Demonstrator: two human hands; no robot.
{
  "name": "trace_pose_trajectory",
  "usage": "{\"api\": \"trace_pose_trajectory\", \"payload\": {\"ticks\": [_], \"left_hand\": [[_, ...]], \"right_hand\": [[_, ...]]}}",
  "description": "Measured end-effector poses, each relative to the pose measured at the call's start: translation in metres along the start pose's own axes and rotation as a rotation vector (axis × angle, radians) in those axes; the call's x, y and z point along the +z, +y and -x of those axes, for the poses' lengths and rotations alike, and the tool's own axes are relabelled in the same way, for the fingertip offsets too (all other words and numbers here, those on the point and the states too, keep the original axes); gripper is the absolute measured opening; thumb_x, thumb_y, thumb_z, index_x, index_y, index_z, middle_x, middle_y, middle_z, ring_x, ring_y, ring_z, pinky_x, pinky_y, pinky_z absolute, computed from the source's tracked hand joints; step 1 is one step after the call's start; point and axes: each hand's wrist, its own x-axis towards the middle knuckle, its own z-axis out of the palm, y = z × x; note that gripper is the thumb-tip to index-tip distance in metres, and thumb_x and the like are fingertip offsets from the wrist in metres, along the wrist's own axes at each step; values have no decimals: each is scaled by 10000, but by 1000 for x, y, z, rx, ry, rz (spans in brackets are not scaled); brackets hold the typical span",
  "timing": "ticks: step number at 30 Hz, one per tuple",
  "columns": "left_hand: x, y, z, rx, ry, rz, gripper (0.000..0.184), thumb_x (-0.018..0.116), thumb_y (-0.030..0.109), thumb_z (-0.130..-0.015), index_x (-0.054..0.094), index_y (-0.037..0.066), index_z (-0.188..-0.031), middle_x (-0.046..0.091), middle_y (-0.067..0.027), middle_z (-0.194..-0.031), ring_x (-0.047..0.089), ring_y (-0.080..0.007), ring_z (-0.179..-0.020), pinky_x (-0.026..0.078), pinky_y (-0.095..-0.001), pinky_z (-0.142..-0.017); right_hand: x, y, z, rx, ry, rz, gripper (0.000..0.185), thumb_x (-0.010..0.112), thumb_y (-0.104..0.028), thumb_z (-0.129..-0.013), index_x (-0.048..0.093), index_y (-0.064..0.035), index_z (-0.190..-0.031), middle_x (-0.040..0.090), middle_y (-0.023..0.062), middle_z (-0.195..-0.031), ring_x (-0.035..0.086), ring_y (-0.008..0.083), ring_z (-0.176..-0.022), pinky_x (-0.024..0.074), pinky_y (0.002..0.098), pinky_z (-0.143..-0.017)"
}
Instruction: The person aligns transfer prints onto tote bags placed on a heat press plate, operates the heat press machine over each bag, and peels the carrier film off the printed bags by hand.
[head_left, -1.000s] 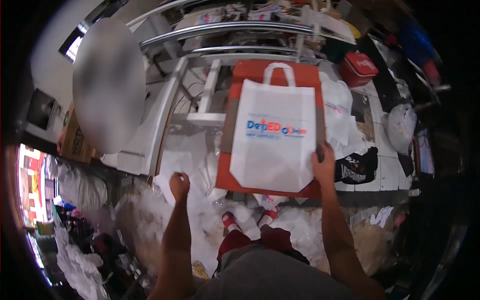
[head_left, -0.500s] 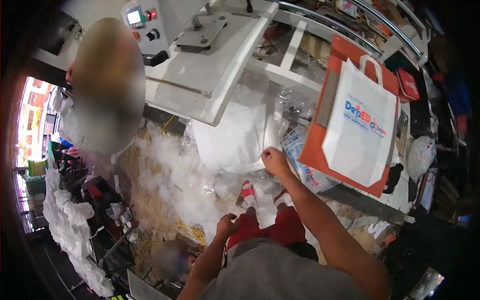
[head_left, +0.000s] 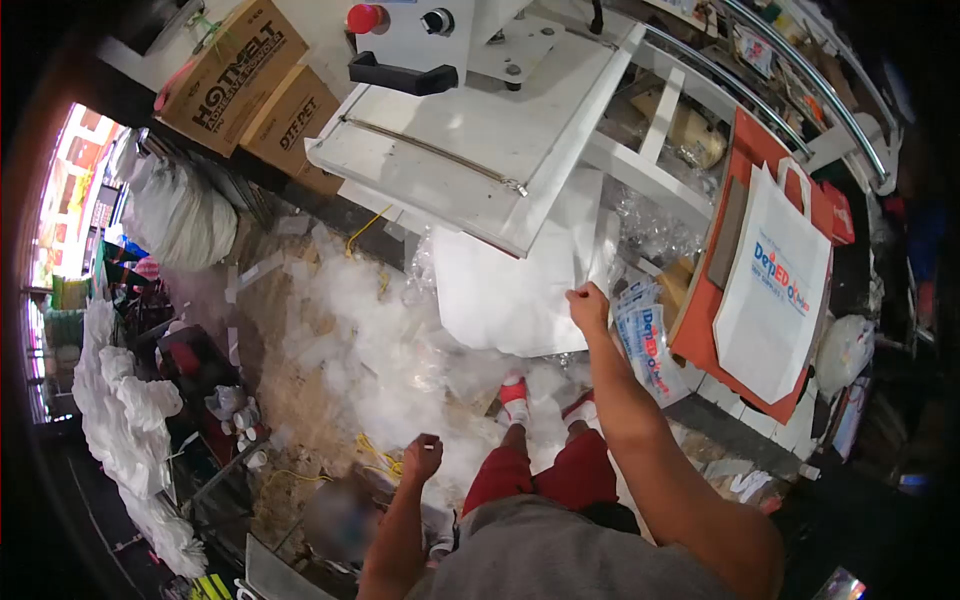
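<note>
My right hand (head_left: 588, 303) is closed in a pinch at the right side of a white bag (head_left: 500, 290), which hangs below the heat press's white platen (head_left: 430, 165). The material creases by the fingertips. Low in front of my body, my left hand (head_left: 422, 457) has its fingers curled in, with a small pale spot at the fingertips that I cannot make out. To the right, a white printed tote bag (head_left: 770, 290) lies flat on an orange board (head_left: 700, 310). Printed transfer sheets (head_left: 645, 340) lie between that board and my right forearm.
Brown cartons (head_left: 235, 75) stand behind the press at the left. The press has a black handle (head_left: 403, 75) and a red button (head_left: 364, 18). White bundles (head_left: 125, 400) fill the left side. Clear plastic film (head_left: 655, 215) lies under the frame, and a yellow cord (head_left: 375, 455) crosses the floor.
The view has swung left, shifting the press and bags rightward. My right hand has moved slightly up along the white bag's edge. A blurred shape before the cartons is gone.
</note>
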Motion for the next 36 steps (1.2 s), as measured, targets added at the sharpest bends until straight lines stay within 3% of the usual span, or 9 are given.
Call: {"api": "trace_pose_trajectory", "payload": {"ticks": [6, 10, 12, 14, 17, 27, 32, 35, 36], "left_hand": [[13, 58, -73, 23, -40, 207, 326, 676, 304, -886, 688, 11, -1029, 720, -181, -994, 708, -273, -941, 551, -379, -847], [13, 123, -86, -417, -221, 806, 668, 706, 373, -892, 435, 38, -1403, 665, -139, -1157, 636, -256, -1028, 524, -375, -858], [55, 87, -110, 351, -361, 749, 794, 713, 330, -904, 253, 101, -1510, 607, -114, -1224, 583, -219, -997, 509, -376, -841], [13, 148, -92, 291, -351, 721, 775, 709, 298, -910, 260, 104, -1511, 581, -116, -1257, 566, -203, -1016, 498, -369, -855], [-116, 307, -17, 202, -207, 785, 690, 676, 204, -935, 297, 77, -1497, 554, -118, -1292, 540, -168, -1082, 459, -321, -911], [-169, 660, -14, 1223, 334, 352, 236, 551, 96, -972, 610, 13, -1185, 657, -104, -1057, 602, -140, -972, 467, -271, -860], [-198, 761, 107, 1639, 752, 943, 366, 504, 284, -1029, 507, 38, -1299, 640, -112, -1089, 640, -189, -1017, 496, -308, -833], [-104, 774, 39, 1627, 587, 813, 382, 546, 70, -930, 495, -31, -1296, 564, -200, -1255, 541, -253, -1214, 491, -381, -917], [-65, 773, 13, 1608, 733, 247, 373, 561, 45, -876, 554, -39, -1239, 610, -238, -1123, 603, -326, -1029, 497, -408, -824]], "right_hand": [[-59, 17, 41, 123, -46, -56, 286, 732, -194, -801, 608, -18, -989, 679, 128, -911, 663, 248, -874, 524, 382, -768], [-153, -64, 136, 166, -504, -1052, 447, 542, -13, -846, 471, 9, -1286, 619, 88, -1149, 614, 216, -1046, 496, 372, -937], [-200, -83, 158, 230, -513, -1051, 489, 514, 3, -848, 446, 13, -1332, 618, 92, -1148, 608, 212, -1059, 486, 373, -957], [-229, -54, 164, 206, -538, -948, 570, 497, 35, -874, 382, -5, -1430, 619, 83, -1138, 593, 178, -1057, 466, 341, -958], [-290, -68, 175, 23, -376, -569, 548, 524, 7, -917, 378, -51, -1443, 610, 66, -1128, 580, 119, -940, 485, 306, -863], [-551, -164, 58, -466, 526, -204, 298, 588, -49, -881, 635, -60, -1175, 553, -44, -829, 518, 59, -755, 451, 241, -701], [-680, -244, 153, -1397, 1270, -246, 301, 562, -161, -994, 602, -1, -1246, 662, 67, -1108, 615, 101, -931, 501, 270, -827], [-691, -121, 74, -1078, 1213, -80, 326, 510, -164, -1016, 566, 27, -1275, 665, 50, -1135, 636, 132, -919, 508, 299, -827], [-655, -96, 42, -822, 1247, 248, 254, 602, -64, -870, 627, -27, -1120, 677, 178, -1035, 663, 312, -992, 517, 401, -864]]}}
